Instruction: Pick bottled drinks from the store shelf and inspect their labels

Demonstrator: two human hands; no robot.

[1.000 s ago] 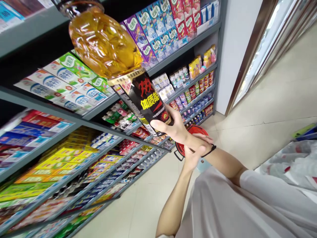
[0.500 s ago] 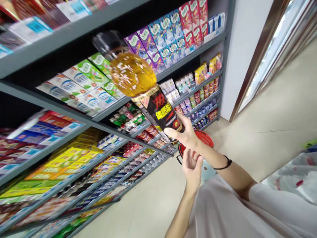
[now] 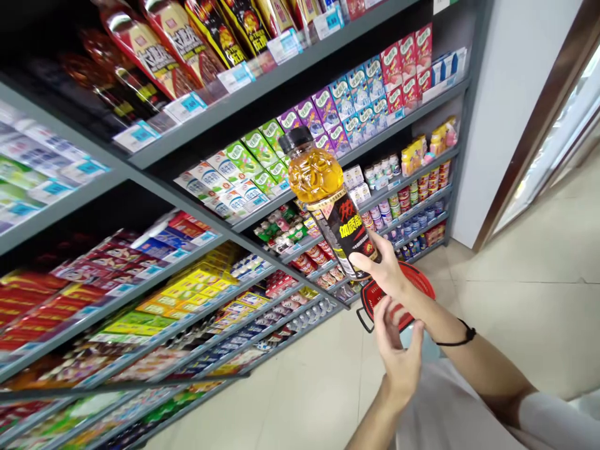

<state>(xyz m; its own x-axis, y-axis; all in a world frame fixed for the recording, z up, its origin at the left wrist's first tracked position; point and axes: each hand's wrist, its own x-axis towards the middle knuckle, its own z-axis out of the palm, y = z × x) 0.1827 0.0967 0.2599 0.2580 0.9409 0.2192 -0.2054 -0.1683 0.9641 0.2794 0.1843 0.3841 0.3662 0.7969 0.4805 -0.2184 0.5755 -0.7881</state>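
Note:
A drink bottle (image 3: 319, 178) with a black cap, amber liquid and a black label with yellow and red lettering is tilted in front of the shelves. My right hand (image 3: 387, 265), its wrist in a thin black band, grips the bottle close to its base. Just below it, my left hand (image 3: 398, 350) is empty, with curled fingers and the thumb spread away from them. A red basket (image 3: 425, 282) with a dark handle sits on the floor behind my forearm, which covers part of it.
Grey shelving (image 3: 262, 75) fills the left and middle. Upper shelf bottles (image 3: 182, 47) lie in a row above drink cartons (image 3: 356, 90). Lower shelves hold yellow boxes (image 3: 178, 287) and cups. To the right are a white wall panel (image 3: 510, 94) and pale tiled floor (image 3: 529, 312).
My view has swung so that more of the upper shelf shows. The bottle appears smaller and lower right, still in my right hand. My left hand's fingers have spread further apart.

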